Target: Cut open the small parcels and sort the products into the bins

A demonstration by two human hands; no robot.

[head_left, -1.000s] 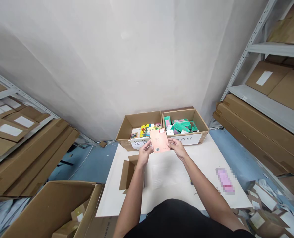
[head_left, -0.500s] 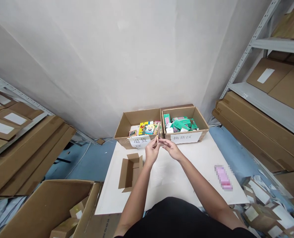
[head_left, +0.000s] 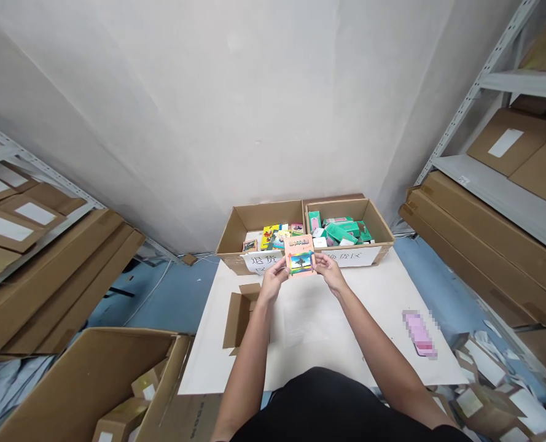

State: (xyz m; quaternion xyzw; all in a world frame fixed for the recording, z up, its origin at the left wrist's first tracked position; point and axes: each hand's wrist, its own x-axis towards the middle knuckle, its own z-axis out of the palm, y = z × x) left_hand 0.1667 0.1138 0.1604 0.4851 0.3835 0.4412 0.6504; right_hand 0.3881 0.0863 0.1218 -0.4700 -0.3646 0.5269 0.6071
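A small peach-coloured book (head_left: 301,256) with a tree picture on its cover is held up over the table, its front towards me. My left hand (head_left: 274,279) grips its left edge and my right hand (head_left: 330,273) its right edge, both closed on it. Behind it stands a cardboard box with a paper label (head_left: 236,236), holding several colourful small books (head_left: 273,235). Beside that, a second labelled cardboard box (head_left: 381,236) holds several green and white cartons (head_left: 341,230). Below my left hand, a small opened carton (head_left: 236,316) stands partly hidden by my left forearm.
The white table (head_left: 328,331) carries a blurred pink item (head_left: 420,334) at its right. A large cardboard box (head_left: 93,368) with smaller boxes inside stands at the lower left. Shelves of cartons flank both sides; parcels (head_left: 498,387) lie on the floor at the lower right.
The book was edge-on between my fingers; now it is turned so its cover faces me. My hands have moved apart to its two sides. The view has shifted slightly.
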